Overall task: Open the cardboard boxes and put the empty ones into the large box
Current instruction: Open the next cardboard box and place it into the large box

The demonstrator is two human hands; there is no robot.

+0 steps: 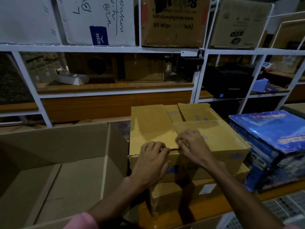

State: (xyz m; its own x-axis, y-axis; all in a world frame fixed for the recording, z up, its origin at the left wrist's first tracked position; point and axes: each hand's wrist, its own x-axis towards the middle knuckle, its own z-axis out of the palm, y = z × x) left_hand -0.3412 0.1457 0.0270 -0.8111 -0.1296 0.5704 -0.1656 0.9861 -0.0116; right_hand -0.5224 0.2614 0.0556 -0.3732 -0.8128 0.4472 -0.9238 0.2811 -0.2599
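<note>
A brown cardboard box (219,142) sits in the middle on top of another brown box (173,195). Its top flaps lie folded down, and a dark gap shows along the near edge. My left hand (152,160) curls its fingers over the left flap's near edge at that gap. My right hand (191,144) pinches the near corner of the right flap beside it. The large open box (54,162) stands to the left, its inside bare as far as I can see.
A blue printed carton (272,146) stands at the right, close to the middle box. White metal shelving (115,48) with several cartons runs along the back. A wire mesh surface (280,210) shows at the lower right.
</note>
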